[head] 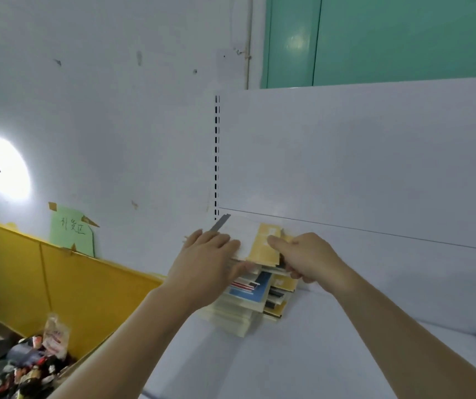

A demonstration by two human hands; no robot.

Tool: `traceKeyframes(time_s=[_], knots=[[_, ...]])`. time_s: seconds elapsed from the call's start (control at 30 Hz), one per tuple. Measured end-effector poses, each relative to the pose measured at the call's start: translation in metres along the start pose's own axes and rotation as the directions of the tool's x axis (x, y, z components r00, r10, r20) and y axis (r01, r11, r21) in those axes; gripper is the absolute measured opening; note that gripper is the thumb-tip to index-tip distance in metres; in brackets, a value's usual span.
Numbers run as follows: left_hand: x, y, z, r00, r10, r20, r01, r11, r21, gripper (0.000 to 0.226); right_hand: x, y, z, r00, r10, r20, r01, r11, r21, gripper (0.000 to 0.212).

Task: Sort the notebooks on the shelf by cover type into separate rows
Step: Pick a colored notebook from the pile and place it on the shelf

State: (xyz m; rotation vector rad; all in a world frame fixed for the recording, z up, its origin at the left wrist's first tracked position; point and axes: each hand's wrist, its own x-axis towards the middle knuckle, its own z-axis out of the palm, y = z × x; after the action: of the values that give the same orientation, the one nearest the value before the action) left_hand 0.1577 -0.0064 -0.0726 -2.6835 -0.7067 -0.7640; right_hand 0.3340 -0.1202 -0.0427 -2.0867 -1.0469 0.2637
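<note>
A messy stack of notebooks (248,309) lies at the left end of the white shelf (346,341). On top are a white-covered notebook (244,234) and a yellow-covered notebook (264,249); a blue-covered notebook (252,287) shows lower down. My left hand (208,260) lies over the left side of the stack, fingers on the white cover and thumb at the stack's front edge. My right hand (308,259) grips the right side of the upper notebooks, thumb on the yellow cover and fingers curled underneath.
A white back panel (346,168) with a slotted upright (217,156) rises behind the stack. To the left stands a yellow bin (58,283) holding several small packaged goods (23,367). A green paper sign (72,231) hangs on the wall.
</note>
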Motion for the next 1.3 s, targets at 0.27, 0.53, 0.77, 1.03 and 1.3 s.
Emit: traceKeyframes(time_s=[0.27,0.53,0.77,1.03,1.3], knots=[[0.005,-0.030,0.012,0.974,0.182,-0.137,-0.210,0.949,-0.236,0.066,-0.006,-0.023,-0.007,0.990,0.119,-0.072,-0.108,0.984,0.142,0.023],[0.022,-0.042,-0.035,0.974,-0.226,0.017,0.142,0.552,-0.822,0.059,-0.051,-0.069,-0.019,0.853,0.098,-0.512,0.131,0.910,0.393,0.022],[0.032,-0.051,-0.044,0.915,-0.225,0.336,0.306,-0.158,-0.939,0.016,-0.055,-0.075,0.014,0.903,0.022,-0.429,0.143,0.927,0.348,0.030],[0.022,-0.086,-0.033,0.849,-0.440,0.293,0.291,-0.073,-0.954,0.023,-0.022,-0.042,0.022,0.922,0.374,-0.103,-0.383,0.919,-0.094,0.054],[0.018,-0.089,-0.027,0.844,-0.496,0.204,0.258,0.041,-0.965,0.030,-0.030,-0.045,-0.007,0.860,0.201,-0.469,-0.104,0.969,0.224,0.015]])
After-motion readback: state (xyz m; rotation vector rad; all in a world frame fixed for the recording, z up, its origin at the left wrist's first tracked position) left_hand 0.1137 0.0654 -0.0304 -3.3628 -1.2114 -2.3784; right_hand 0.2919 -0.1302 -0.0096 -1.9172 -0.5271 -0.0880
